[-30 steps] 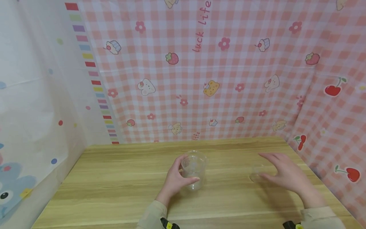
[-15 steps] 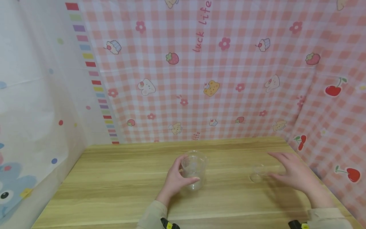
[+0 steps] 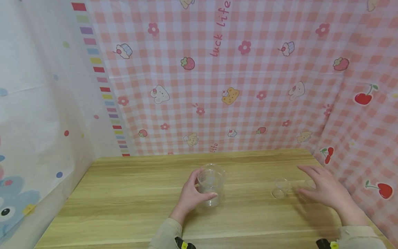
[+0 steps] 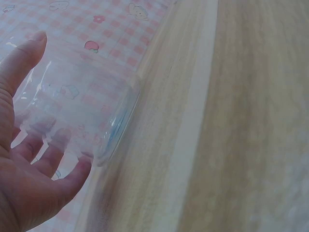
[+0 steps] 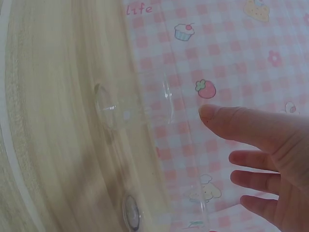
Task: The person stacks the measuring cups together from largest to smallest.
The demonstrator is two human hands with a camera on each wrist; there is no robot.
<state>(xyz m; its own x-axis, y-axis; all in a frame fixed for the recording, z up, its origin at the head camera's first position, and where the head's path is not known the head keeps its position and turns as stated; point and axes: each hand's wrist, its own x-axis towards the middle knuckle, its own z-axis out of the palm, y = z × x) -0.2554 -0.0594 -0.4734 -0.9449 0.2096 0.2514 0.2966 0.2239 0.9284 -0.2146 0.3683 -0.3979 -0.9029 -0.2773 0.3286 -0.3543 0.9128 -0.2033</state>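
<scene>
My left hand (image 3: 192,193) grips a clear plastic cup (image 3: 214,185) that stands upright near the middle of the wooden table. In the left wrist view, the thumb lies across one side of this cup (image 4: 91,106) and the fingertips press the other. Over on the right, a smaller clear cup (image 3: 279,192) stands apart from both hands. A second small clear cup (image 3: 308,186) is by my right hand (image 3: 326,190), partly hidden by it. The right wrist view has the nearer small cup (image 5: 140,104) and the other (image 5: 133,212) beyond spread, empty fingers.
The wooden table (image 3: 124,204) meets a pink checked cloth (image 3: 199,86) along its far edge. The same kind of cloth (image 3: 360,138) hangs along the right side, close to my right hand. A white dotted cloth (image 3: 46,114) bounds the left.
My right hand has moved to the right, away from the first small cup, and now a second small cup shows beside it. My left hand and its cup have stayed put.
</scene>
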